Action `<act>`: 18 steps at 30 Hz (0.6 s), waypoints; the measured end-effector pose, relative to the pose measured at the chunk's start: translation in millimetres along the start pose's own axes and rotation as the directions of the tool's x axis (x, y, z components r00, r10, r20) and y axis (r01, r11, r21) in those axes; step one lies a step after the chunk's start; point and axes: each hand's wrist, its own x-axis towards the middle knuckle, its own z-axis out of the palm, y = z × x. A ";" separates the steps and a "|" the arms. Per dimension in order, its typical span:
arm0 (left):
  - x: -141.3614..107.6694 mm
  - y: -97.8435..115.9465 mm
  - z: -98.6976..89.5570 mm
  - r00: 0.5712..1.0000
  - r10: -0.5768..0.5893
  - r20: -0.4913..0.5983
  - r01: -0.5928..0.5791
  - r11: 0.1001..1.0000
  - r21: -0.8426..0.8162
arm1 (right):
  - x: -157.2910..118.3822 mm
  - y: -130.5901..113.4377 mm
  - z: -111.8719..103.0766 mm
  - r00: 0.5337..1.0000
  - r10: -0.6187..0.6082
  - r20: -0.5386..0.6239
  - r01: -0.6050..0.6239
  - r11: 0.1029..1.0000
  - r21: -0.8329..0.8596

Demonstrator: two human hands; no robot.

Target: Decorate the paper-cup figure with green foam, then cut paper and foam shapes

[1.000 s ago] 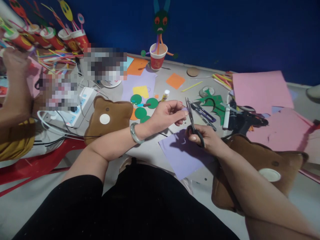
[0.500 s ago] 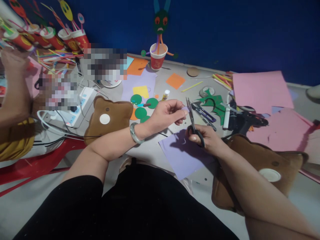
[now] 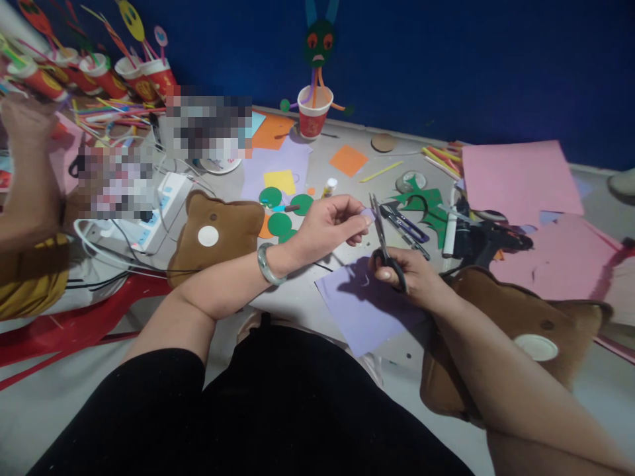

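Between the thumb and fingers of my left hand [image 3: 331, 228] is a small piece of purple paper [image 3: 368, 214]. My right hand [image 3: 414, 274] grips black-handled scissors [image 3: 381, 238], their blades pointing up beside the paper; whether the blades touch it I cannot tell. Below both hands lies a larger purple sheet [image 3: 357, 320] with their shadow on it. Several green paper circles [image 3: 280, 225] lie left of my left hand. Behind the scissors are a utility knife [image 3: 411, 223] and a cut green paper scrap [image 3: 429, 203].
A red paper cup [image 3: 313, 122] with a green-faced figure stands at the back. To the right lie a black glue gun [image 3: 496, 241] and pink paper [image 3: 520, 178]. Brown cushions [image 3: 223, 228] flank my arms. A power strip [image 3: 161, 208] and another person's arm [image 3: 30, 165] are left.
My left hand has shifted very slightly, and the small purple paper sits at a slightly different angle. The scissors and my right hand stay almost where they were.
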 end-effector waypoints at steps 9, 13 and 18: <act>0.1 -3.9 2.1 0.999 -0.014 0.030 0.015 0.999 -0.034 | -0.8 5.6 1.9 1.000 -0.015 0.003 0.015 0.999 0.045; -0.4 -7.0 2.7 0.999 -0.013 0.052 0.015 1.000 -0.027 | -0.2 3.5 2.8 1.000 -0.017 0.006 0.016 0.998 0.062; -0.7 -8.4 2.5 0.998 -0.028 0.055 0.028 1.000 -0.009 | 0.3 2.0 2.9 1.000 -0.014 -0.010 0.015 0.997 0.082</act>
